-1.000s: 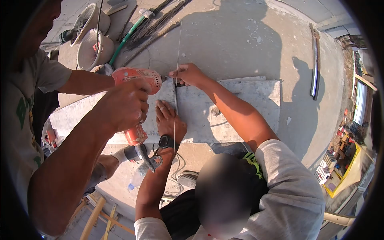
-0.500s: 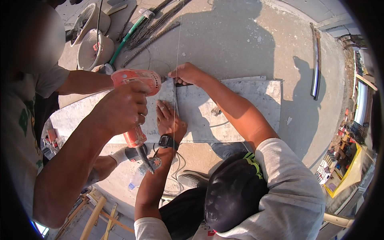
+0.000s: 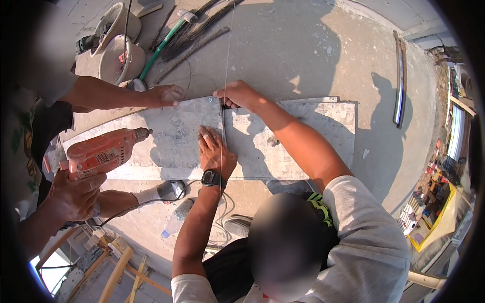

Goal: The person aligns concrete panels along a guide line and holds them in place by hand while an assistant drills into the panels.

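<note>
On flat grey-white board (image 3: 172, 129): left hand (image 3: 217, 157) open, flat
Far edge: right hand (image 3: 235, 94) curled, grip unclear
Co-worker's hand (image 3: 76, 195): gripping red drill (image 3: 103, 151)

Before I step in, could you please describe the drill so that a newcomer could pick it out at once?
Start from the long pale board across the middle, then go to its left end. There a person's hand holds the drill with its tip pointing right. Its dusty red body sets it apart from the pale board and the dark shoe nearby.
</note>
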Available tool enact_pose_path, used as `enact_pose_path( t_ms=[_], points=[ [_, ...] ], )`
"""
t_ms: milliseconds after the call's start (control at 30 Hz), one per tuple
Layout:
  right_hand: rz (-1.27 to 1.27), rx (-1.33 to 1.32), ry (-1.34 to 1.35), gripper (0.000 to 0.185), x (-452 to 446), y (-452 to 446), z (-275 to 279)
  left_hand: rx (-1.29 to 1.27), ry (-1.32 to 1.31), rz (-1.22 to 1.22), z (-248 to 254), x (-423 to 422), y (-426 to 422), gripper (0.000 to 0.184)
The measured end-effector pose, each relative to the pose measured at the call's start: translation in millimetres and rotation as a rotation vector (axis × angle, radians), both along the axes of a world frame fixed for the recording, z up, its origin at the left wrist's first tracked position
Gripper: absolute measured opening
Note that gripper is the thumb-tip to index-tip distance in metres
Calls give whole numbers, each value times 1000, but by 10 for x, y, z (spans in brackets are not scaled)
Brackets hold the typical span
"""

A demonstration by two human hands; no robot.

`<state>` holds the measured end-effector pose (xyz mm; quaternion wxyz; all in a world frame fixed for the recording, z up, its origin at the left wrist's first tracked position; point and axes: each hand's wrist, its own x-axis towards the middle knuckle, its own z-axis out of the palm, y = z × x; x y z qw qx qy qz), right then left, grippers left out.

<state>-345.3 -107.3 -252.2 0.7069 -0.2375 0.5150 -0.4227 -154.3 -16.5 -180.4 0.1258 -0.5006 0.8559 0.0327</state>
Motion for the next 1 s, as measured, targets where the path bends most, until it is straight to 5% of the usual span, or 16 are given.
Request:
enact_pose_path(
  t_ms=[133,367,533,600,733,800,867,1000],
  points=[
    [-22,-22,3,36,-9,42,5,-16,46,-3,72,-22,20,85],
    [8,-101,71,38,-13,78,-4,-17,159,-38,112,177,-41,94],
    [36,-123,55,37,-19,86,-26,113,488,-26,150,403,-433,74],
    [-2,-120,59,36,4,84,-43,-143,585,-100,51,448,-707,54],
    [-71,-143,58,33,9,87,-90,-251,492,-108,-21,297,-1378,32],
    [-59,-135,78,34,-12,105,-77,-253,489,-128,-77,196,-1609,32],
    [-44,-128,94,34,-24,122,-55,53,333,-13,-112,107,-1743,43],
    [-34,-117,130,42,-23,145,23,-73,214,86,-236,-49,-1709,51]
  ],
)
